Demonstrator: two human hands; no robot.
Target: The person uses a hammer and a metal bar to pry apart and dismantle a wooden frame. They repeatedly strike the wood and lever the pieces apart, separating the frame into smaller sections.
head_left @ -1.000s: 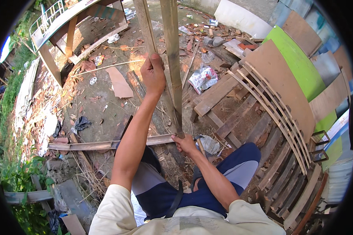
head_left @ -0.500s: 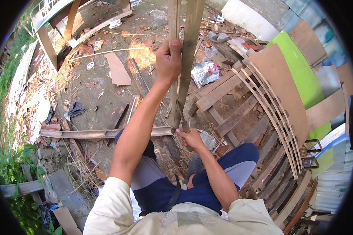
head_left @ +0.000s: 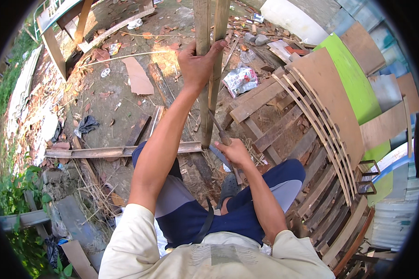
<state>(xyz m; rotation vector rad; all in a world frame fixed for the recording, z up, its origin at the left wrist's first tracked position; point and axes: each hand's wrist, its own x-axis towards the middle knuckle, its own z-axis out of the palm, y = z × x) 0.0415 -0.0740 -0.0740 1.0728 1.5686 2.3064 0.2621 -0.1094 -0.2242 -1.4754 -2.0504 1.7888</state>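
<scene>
My left hand (head_left: 198,63) grips an upright bamboo pole (head_left: 205,109) that stands in front of me. Its upper part shows as two long lengths side by side, with my fingers and thumb reaching across both. My right hand (head_left: 235,152) is closed round the brown handle of a narrow-bladed knife (head_left: 224,136), below and to the right of my left hand. The dark blade slants up and left, its tip against the pole's lower right side. Just below that hand a bluish flat strip shows in part; I cannot make out what it is.
A split bamboo length (head_left: 121,152) lies across the ground at left. To the right stands a slatted wooden frame (head_left: 284,123), with thin curved strips (head_left: 321,135) and a brown board (head_left: 340,102) on it. A plastic packet (head_left: 240,81) and leaves litter the ground.
My left hand has turned and spread across both lengths of the pole, which has shifted slightly left. My right hand has moved a little right, and the knife tilts more.
</scene>
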